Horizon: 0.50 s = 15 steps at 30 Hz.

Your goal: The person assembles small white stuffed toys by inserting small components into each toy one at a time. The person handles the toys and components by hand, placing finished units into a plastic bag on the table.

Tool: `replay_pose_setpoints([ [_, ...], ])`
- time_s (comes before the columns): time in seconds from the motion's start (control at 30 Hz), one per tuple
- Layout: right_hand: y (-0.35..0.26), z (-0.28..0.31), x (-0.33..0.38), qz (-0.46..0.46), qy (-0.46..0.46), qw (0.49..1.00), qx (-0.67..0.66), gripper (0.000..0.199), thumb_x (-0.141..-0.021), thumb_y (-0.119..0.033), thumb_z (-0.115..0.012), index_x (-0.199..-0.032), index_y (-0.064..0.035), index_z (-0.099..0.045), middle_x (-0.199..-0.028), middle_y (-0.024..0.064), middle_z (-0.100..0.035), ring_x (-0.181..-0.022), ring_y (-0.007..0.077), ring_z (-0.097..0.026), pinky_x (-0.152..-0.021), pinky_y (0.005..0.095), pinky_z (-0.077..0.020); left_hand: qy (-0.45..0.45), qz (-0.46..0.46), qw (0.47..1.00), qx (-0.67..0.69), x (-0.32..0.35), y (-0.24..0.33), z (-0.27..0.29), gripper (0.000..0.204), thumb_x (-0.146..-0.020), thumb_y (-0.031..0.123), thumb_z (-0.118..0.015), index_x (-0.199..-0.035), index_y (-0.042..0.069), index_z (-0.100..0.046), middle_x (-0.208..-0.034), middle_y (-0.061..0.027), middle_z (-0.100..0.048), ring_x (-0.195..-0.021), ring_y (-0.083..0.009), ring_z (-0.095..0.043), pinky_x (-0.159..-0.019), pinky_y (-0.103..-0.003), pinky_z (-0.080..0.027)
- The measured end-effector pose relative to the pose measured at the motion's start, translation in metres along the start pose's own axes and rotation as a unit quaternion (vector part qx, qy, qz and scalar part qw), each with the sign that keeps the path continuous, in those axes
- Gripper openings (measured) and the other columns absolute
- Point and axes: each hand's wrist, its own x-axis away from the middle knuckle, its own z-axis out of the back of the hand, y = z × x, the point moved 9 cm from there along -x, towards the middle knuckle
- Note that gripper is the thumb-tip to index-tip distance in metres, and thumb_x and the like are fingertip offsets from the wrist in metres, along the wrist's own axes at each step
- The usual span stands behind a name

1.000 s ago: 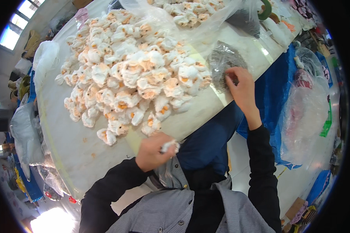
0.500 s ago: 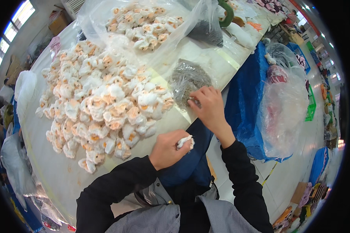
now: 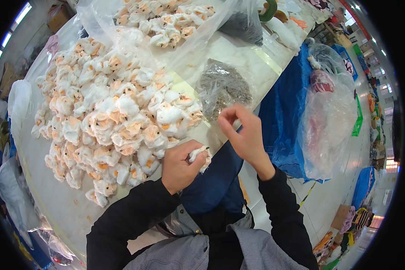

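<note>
My left hand (image 3: 179,166) is closed around a small white plush piece (image 3: 201,157), whose fluffy end with a dark speck pokes out between thumb and fingers. My right hand (image 3: 246,135) hovers at the near corner of a clear plastic bag (image 3: 224,85) heaped with tiny grey-brown parts. Its thumb and index finger are curled together in a pinch, and whatever they may hold is too small to make out. Left of both hands spreads a large pile of white and peach plush pieces (image 3: 117,112), many with small dark and orange spots.
Further back on the white table (image 3: 76,216), a clear plastic sheet (image 3: 99,22) lies by more plush pieces (image 3: 171,22). A bag of dark material (image 3: 243,29) and a green curved thing (image 3: 269,10) are behind. Blue sacking (image 3: 281,121) and a stuffed clear bag (image 3: 330,121) stand right.
My right hand has lifted from the bag of tiny parts and come nearer to me, its fingertips drawn into a pinch. My left hand has shifted slightly left, still holding the plush piece.
</note>
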Motion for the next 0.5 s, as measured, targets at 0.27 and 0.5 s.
replay_pose_setpoints([
  [0.27, 0.010, -0.039, 0.068, -0.247, -0.087, 0.886, -0.382, 0.016, -0.102, -0.011, -0.072, -0.108, 0.0028, -0.068, -0.095, 0.0073, -0.071, -0.082, 0.0123, -0.063, -0.076, 0.0266, -0.0515, -0.022, -0.058, 0.997, -0.037, -0.003, 0.015, -0.002, 0.011, -0.086, 0.007, -0.072, -0.094, 0.000, -0.071, -0.073, -0.0109, -0.065, -0.055, -0.0186, -0.058, -0.054, -0.032, -0.046],
  [0.5, 0.017, -0.043, 0.074, -0.274, -0.092, 0.848, -0.444, 0.016, -0.103, -0.012, -0.072, -0.109, 0.0029, -0.070, -0.095, 0.0065, -0.071, -0.084, 0.0119, -0.063, -0.075, 0.0267, -0.0508, -0.020, -0.069, 0.997, -0.038, -0.002, 0.019, -0.005, 0.008, -0.085, 0.007, -0.072, -0.090, 0.001, -0.071, -0.074, -0.0116, -0.067, -0.057, -0.0220, -0.062, -0.055, -0.033, -0.047],
])
